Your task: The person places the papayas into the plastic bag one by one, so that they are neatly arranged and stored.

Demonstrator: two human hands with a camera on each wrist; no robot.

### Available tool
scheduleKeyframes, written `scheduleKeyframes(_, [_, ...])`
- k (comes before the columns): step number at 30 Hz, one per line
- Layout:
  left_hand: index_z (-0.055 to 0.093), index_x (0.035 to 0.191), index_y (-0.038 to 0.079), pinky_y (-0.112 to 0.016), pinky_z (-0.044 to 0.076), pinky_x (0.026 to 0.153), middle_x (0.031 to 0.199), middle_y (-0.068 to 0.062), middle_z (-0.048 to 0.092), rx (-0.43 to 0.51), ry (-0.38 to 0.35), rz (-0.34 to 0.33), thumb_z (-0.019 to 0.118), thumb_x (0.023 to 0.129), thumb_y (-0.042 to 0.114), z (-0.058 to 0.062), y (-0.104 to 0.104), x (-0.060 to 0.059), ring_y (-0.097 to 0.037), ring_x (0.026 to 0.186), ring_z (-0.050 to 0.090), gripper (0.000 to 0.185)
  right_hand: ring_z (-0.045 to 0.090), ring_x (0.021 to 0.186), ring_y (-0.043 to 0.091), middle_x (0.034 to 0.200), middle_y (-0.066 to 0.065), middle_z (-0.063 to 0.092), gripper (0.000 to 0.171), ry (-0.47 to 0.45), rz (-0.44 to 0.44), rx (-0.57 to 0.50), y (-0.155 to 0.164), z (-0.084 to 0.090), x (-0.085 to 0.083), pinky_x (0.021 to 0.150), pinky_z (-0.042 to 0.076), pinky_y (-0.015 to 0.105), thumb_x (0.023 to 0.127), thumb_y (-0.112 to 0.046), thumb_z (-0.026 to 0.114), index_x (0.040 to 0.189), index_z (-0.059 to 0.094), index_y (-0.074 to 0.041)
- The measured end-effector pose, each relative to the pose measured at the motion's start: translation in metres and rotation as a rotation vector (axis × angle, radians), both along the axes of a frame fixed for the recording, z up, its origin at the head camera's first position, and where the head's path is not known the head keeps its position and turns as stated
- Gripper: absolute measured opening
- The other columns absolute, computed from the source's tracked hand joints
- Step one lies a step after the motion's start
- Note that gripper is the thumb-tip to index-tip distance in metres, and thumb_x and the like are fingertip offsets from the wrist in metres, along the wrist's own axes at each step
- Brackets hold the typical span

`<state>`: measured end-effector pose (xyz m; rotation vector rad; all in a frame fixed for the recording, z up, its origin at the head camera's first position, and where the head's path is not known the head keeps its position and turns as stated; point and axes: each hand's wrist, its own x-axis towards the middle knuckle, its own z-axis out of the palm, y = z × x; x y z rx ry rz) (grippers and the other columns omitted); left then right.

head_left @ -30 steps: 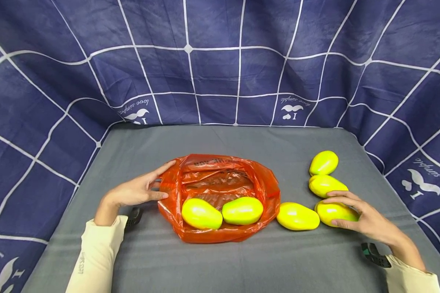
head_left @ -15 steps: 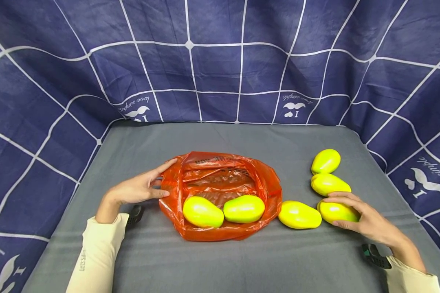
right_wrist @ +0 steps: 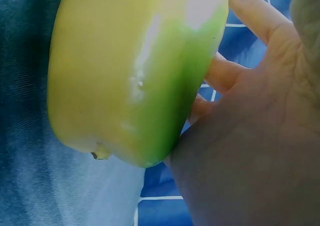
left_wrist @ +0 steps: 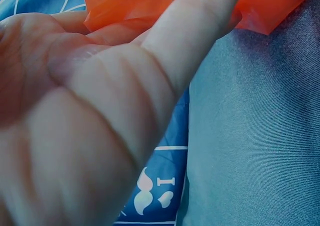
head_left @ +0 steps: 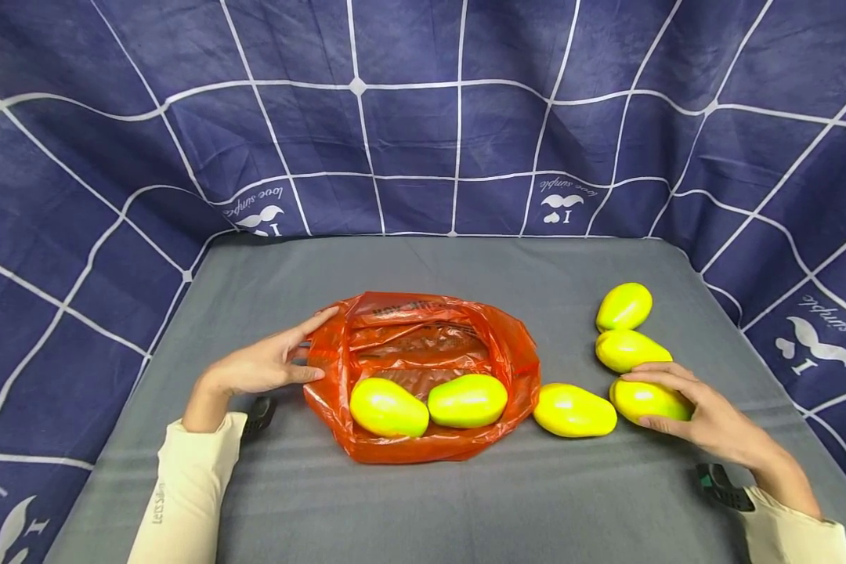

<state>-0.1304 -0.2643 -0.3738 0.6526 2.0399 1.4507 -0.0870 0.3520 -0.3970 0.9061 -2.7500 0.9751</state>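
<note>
In the head view an orange-red plastic bag (head_left: 423, 450) lies on its side with its mouth facing the person. Just inside the mouth two yellow-green mangoes, a left one (head_left: 389, 408) and a right one (head_left: 468, 401), sit side by side. My left hand (head_left: 264, 364) touches the bag's left side, thumb and fingers spread and fairly straight. My right hand (head_left: 705, 411) holds another mango (head_left: 650, 400), with the thumb on its near side and fingers over its far side. The right wrist view shows this mango (right_wrist: 125, 76) close up, its short stem end pointing down.
One mango (head_left: 574, 410) lies between the bag and the held one. Behind the held mango are two more, a nearer one (head_left: 630, 350) and a farther one (head_left: 624, 306). A grey cloth (head_left: 423, 517) covers the table; a blue checked curtain (head_left: 409, 133) surrounds it.
The view shifts slightly, and the held mango seems to turn a little under my right hand. My left hand and the bag stay as they were.
</note>
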Motion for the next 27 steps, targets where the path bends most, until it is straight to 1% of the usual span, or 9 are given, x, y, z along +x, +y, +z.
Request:
scheduleKeyframes(6, [0.001,0.162,0.015,-0.023,0.052,0.096,0.166,-0.02,0.007,-0.022,0.031,0.016,0.067,0.094,0.002,0.0,-0.001,0.001,-0.049,0.134,0.044,0.096,0.045,0.121,-0.004,0.125,0.002,0.059,0.067,-0.008,-0.012,0.004,-0.005,0.009,-0.002,0.097,0.03,0.007,0.068,0.004,0.088,0.129,0.065,-0.01])
scheduleKeyframes(9, [0.0,0.162,0.013,-0.023,0.051,0.096,0.166,-0.021,0.004,-0.025,0.041,0.008,0.067,0.094,0.004,0.001,-0.001,0.001,-0.05,0.135,0.043,0.096,0.043,0.123,-0.004,0.126,0.004,0.058,0.067,-0.01,-0.013,0.009,-0.008,0.012,-0.003,0.098,0.029,0.006,0.069,0.003,0.088,0.13,0.064,-0.01])
scheduleKeyframes(12, [-0.001,0.162,0.012,-0.023,0.051,0.096,0.165,-0.022,0.003,-0.014,0.042,-0.005,0.066,0.095,0.004,0.001,-0.001,0.001,-0.051,0.135,0.042,0.095,0.042,0.125,-0.004,0.126,0.003,0.058,0.068,-0.008,-0.012,0.001,-0.012,0.016,-0.005,0.098,0.029,0.006,0.069,0.003,0.088,0.131,0.064,-0.011])
scheduleKeyframes(18, [-0.001,0.162,0.012,-0.025,0.052,0.096,0.165,-0.022,0.002,-0.001,0.027,-0.015,0.066,0.094,0.002,-0.001,-0.001,-0.002,-0.05,0.134,0.044,0.096,0.043,0.125,0.0,0.128,0.004,0.057,0.071,0.024,0.013,-0.017,-0.02,0.025,-0.009,0.096,0.031,0.007,0.066,0.008,0.088,0.13,0.064,-0.011])
scheduleKeyframes(20, [-0.001,0.162,0.013,-0.026,0.053,0.095,0.165,-0.021,0.003,-0.002,0.017,-0.014,0.066,0.094,0.002,-0.001,0.0,-0.002,-0.049,0.133,0.046,0.096,0.044,0.124,-0.001,0.128,0.003,0.057,0.071,0.032,0.014,-0.007,-0.022,0.028,-0.011,0.095,0.032,0.007,0.067,0.007,0.088,0.131,0.064,-0.011])
scheduleKeyframes(23, [-0.001,0.162,0.014,-0.027,0.053,0.094,0.166,-0.02,0.003,-0.005,0.005,-0.012,0.066,0.095,0.003,-0.001,-0.001,-0.002,-0.048,0.132,0.047,0.096,0.045,0.12,-0.002,0.128,0.002,0.057,0.069,0.042,-0.012,0.011,-0.027,0.034,-0.013,0.093,0.033,0.007,0.068,0.004,0.088,0.131,0.064,-0.013])
scheduleKeyframes(27, [-0.002,0.162,0.017,-0.027,0.053,0.095,0.166,-0.018,0.001,0.001,-0.019,-0.008,0.065,0.095,0.002,-0.001,-0.002,-0.002,-0.049,0.134,0.046,0.096,0.046,0.116,-0.003,0.127,0.0,0.057,0.067,0.054,-0.052,0.031,-0.034,0.042,-0.017,0.091,0.033,0.006,0.07,0.0,0.089,0.13,0.065,-0.016])
